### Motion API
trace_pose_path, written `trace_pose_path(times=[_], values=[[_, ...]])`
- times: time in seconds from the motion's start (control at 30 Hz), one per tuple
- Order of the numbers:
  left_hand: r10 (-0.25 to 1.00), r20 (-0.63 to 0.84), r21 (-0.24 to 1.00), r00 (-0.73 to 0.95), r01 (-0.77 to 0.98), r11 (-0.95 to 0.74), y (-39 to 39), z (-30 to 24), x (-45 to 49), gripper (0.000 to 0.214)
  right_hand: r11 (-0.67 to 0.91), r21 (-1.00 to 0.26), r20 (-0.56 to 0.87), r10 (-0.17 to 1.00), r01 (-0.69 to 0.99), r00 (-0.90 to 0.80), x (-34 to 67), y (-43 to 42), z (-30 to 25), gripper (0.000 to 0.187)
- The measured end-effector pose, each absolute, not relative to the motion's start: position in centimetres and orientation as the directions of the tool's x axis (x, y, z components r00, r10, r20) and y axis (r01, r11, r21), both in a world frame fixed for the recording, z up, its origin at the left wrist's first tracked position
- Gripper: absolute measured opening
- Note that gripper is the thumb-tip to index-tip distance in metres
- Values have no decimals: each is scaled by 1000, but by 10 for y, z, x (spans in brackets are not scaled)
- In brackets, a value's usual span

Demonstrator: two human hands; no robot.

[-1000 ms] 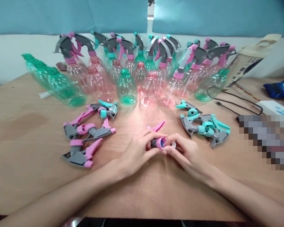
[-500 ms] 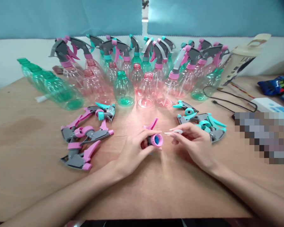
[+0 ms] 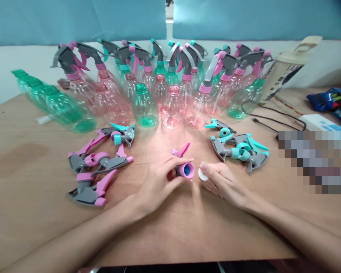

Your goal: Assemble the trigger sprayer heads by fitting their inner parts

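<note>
The left hand (image 3: 159, 182) enters from the lower left with the forearm low over the worktop (image 3: 170, 235), wrist close to straight, back of the hand facing up. Its fingers are bent and closed around the grey neck of a spray head (image 3: 187, 170), thumb on the near side and index finger along the far side. The spray head lies sideways in this grip: its pink collar projects just past the fingertips, the open end turned toward the right hand (image 3: 223, 182) and partly toward the viewer, with a blue insert (image 3: 186, 170) visible inside. The pink trigger (image 3: 183, 149) extends beyond the left fingers on the far side. The right forearm comes in from the lower right at a mirrored slant. Thumb and index finger of that hand pinch a white disc (image 3: 202, 174), its flat face toward the viewer; the remaining fingers are curled beneath. The disc is just beside the collar, the two apart. Loose pink-and-grey spray heads (image 3: 86, 192) lie to the left of the left fingers, well apart from them; loose turquoise-and-grey spray heads (image 3: 235, 152) lie beyond and to the right of the right fingers. Farther beyond both sets of fingers stand a green bottle (image 3: 145, 110) and a pink bottle (image 3: 172, 110), both uncapped.
</note>
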State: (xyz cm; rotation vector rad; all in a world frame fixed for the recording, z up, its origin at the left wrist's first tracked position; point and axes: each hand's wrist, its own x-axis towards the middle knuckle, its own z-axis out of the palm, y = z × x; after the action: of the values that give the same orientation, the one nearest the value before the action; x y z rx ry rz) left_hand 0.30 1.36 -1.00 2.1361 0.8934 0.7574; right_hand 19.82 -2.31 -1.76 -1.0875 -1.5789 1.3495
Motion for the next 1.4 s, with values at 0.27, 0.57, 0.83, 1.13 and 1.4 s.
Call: trace_pose_path(times=[0.27, 0.57, 0.83, 1.13, 1.4], values=[[725, 275, 733, 631, 350, -583, 12, -11, 7, 38, 441, -755, 273, 884, 485, -380, 196, -23, -16, 38], [711, 280, 730, 644, 339, -594, 11, -11, 7, 37, 455, -735, 342, 889, 503, -305, 193, -27, -12, 25], [716, 235, 802, 658, 285, -525, 5, -7, 10, 27, 610, -586, 600, 769, 533, -221, 193, -25, -18, 8], [756, 233, 847, 612, 254, -467, 3, -5, 12, 29, 566, -752, 561, 818, 338, -124, 192, -28, -25, 39], [782, 212, 853, 586, 279, -441, 5, -6, 12, 31, 671, -645, 679, 723, 366, -128, 196, -31, -9, 35]])
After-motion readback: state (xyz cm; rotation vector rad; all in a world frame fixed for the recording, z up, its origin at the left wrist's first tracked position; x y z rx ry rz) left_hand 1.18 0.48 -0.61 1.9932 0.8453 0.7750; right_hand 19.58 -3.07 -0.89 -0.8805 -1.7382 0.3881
